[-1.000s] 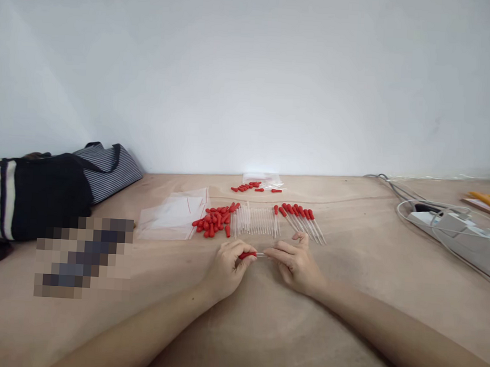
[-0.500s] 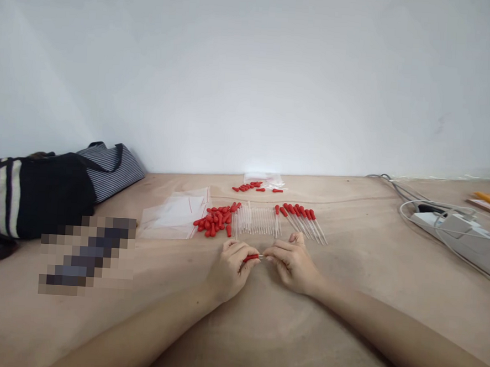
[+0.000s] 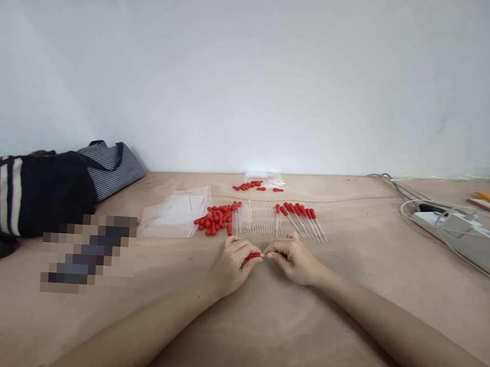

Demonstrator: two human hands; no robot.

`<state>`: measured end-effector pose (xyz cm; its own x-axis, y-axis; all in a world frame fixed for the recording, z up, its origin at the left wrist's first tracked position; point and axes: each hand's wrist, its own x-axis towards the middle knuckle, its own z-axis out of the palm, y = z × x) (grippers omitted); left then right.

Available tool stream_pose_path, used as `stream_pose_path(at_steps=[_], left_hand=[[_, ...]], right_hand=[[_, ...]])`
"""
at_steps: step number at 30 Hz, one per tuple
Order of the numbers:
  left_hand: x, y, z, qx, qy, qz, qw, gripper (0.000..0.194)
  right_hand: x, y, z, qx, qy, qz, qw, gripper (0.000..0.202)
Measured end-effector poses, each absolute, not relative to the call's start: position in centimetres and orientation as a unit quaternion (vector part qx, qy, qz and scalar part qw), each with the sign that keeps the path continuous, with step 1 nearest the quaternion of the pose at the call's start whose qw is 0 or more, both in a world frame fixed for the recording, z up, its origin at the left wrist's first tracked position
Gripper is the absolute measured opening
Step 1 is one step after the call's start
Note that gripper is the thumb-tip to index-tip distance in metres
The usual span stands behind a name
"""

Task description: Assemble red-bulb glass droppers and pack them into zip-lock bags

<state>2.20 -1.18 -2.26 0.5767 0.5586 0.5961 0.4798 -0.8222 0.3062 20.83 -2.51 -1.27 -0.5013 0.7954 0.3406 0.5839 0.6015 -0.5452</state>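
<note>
Between thumb and fingers, my left hand (image 3: 236,265) pinches a red rubber dropper bulb (image 3: 253,256), its mouth turned right. My right hand (image 3: 292,259) grips a thin clear glass pipette tube (image 3: 263,255), whose short visible end meets the bulb; how deep it sits inside I cannot tell. Just beyond my hands lies a row of clear glass tubes (image 3: 257,219). A heap of loose red bulbs (image 3: 214,221) is left of that row. On its right, several droppers with red bulbs fitted (image 3: 305,217) lie slanted side by side.
Clear plastic zip bags (image 3: 170,215) lie left of the bulbs. More red bulbs (image 3: 247,186) and a small bag (image 3: 266,177) sit near the wall. A black bag (image 3: 57,194) and a blurred dark object (image 3: 91,254) are at left, a white power strip (image 3: 457,235) with cables at right.
My right hand has shifted slightly left and up, closer to my left hand. Less of the tube shows between the bulb and my right fingers.
</note>
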Motion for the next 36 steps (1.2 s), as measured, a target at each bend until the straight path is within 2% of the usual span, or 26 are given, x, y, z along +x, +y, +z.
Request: stream_pose_path(at_steps=[9,13,17,20,22,24,27,31,36], left_hand=[[2.2,-1.0,-2.0,0.871,0.327,0.366,0.029,0.013],[2.1,-1.1,-2.3,0.882,0.312,0.351,0.038,0.016],[2.0,-1.0,-2.2,0.888,0.326,0.321,0.048,0.016],[1.4,-0.4,-1.8,0.863,0.388,0.322,0.019,0.053],[0.6,0.3,-1.5,0.836,0.441,0.327,-0.003,0.064],[-0.3,1.0,-1.3,0.806,0.492,0.329,-0.016,0.056],[-1.2,2.0,-1.3,0.780,0.539,0.316,-0.024,0.041],[-1.5,2.3,-1.6,0.776,0.553,0.301,-0.039,0.026],[-1.5,2.1,-1.9,0.782,0.548,0.293,-0.041,0.019]], right_hand=[[21.5,-2.7,-0.5,-0.401,-0.878,0.058,0.255,0.016],[20.9,-3.2,-0.9,-0.391,-0.876,0.056,0.277,0.017],[21.2,-2.8,-0.6,-0.402,-0.877,0.057,0.258,0.016],[22.9,-1.4,-0.2,-0.491,-0.826,0.042,0.273,0.018],[24.4,-0.2,0.0,-0.604,-0.735,0.037,0.307,0.023],[25.8,1.0,-0.2,-0.704,-0.638,0.037,0.310,0.028],[26.9,2.5,-0.7,-0.777,-0.570,0.035,0.266,0.029],[26.8,3.5,-1.0,-0.805,-0.554,0.042,0.209,0.027],[26.6,3.9,-1.0,-0.812,-0.552,0.042,0.187,0.022]])
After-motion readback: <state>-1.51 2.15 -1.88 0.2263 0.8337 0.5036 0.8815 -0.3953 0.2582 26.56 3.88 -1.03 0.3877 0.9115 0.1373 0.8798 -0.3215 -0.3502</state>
